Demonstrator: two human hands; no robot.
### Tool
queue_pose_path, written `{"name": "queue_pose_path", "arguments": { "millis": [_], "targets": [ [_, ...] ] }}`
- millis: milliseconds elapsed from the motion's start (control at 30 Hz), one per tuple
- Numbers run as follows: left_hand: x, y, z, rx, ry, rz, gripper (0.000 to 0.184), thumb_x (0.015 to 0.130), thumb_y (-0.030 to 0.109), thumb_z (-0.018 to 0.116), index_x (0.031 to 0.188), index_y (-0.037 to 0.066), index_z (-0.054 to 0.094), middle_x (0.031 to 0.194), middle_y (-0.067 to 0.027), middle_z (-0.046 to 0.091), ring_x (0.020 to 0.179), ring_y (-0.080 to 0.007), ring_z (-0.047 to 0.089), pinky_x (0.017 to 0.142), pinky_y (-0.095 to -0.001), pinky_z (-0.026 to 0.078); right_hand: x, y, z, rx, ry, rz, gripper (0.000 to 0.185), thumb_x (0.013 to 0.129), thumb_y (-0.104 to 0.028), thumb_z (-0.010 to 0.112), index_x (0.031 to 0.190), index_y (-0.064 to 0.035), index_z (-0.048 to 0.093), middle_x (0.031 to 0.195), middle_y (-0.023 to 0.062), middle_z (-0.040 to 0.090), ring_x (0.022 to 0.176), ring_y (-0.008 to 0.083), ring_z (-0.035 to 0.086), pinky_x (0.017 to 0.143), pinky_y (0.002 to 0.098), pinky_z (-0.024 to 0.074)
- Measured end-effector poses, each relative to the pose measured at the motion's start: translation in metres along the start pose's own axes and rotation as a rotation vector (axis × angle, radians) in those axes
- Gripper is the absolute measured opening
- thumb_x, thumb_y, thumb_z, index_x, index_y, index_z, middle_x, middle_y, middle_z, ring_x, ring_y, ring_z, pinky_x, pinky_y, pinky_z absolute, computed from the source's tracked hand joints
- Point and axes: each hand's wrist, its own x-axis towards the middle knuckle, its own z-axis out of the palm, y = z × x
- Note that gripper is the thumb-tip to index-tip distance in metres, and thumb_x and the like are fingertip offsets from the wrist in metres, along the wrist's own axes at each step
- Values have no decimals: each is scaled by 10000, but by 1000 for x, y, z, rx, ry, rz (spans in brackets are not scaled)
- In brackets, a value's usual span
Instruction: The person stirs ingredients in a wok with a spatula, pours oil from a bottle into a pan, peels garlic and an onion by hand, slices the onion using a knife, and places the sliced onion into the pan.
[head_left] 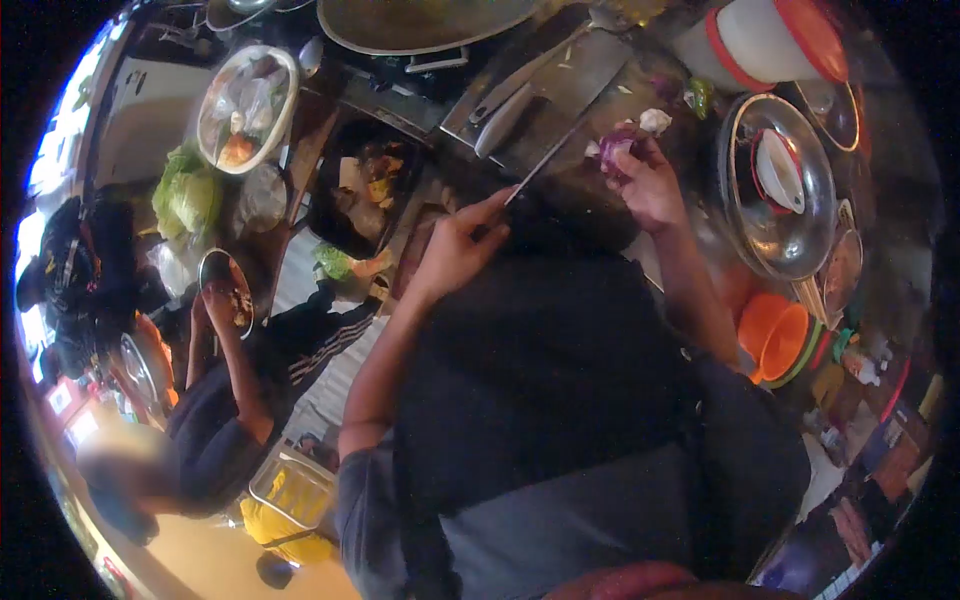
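Gripping knife [550, 152] in curled left hand [463, 245], pinching onion [614, 148] in half-closed right hand [648, 186], with garlic [655, 121] near onion's two o'clock, and bowl [800, 242] at its three o'clock

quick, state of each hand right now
Left hand: closed, holding a knife.
Right hand: closed around a purple onion.

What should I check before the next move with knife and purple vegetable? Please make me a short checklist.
1. Knife gripped in left hand: ok.
2. Purple vegetable held in right hand: ok.
3. Blade apart from right hand: ok, a gap shows between them.
4. Loose pieces away from right hand: not ok, a white piece shows close by it.
5. Blade sharpness: cannot tell.
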Motion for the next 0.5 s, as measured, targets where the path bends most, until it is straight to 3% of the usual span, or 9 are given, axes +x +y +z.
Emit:
{"name": "queue_pose_path", "arguments": {
  "millis": [67, 267, 367, 500],
  "targets": [
    [7, 1, 10, -2, 27, 156, 508, 856, 193, 645, 1340, 169, 491, 1112, -136, 653, 1006, -197, 641, 857, -310, 479, 2, -2, 5, -40, -37, -1, 427, 820, -114, 696, 1213, -116, 530, 994, 30, 625, 828, 163, 595, 618, 266, 428],
    [36, 36, 35, 164, 98, 53, 543, 855, 394, 630, 1360, 283, 461, 1006, -154, 668, 861, -304, 663, 744, -338, 506, 3, -2, 8, -136, -182, 17, 403, 805, -115, 701, 1185, -89, 568, 970, -2, 639, 747, 75, 573, 554, 204, 404],
    [48, 36, 45, 179, 114, 98, 547, 856, 417, 622, 1365, 324, 444, 973, -149, 672, 878, -307, 662, 729, -352, 506, 1, -1, 6, -291, -66, 85, 378, 819, -131, 682, 1177, -76, 573, 976, -6, 643, 703, 33, 556, 470, 163, 364],
    [53, 33, 52, 113, 92, 107, 529, 864, 411, 614, 1359, 314, 454, 985, -137, 673, 884, -300, 661, 742, -362, 506, -4, -8, 14, -279, -72, 74, 357, 823, -131, 680, 1164, -87, 583, 974, -10, 642, 709, 35, 557, 476, 164, 365]
  ]
}}
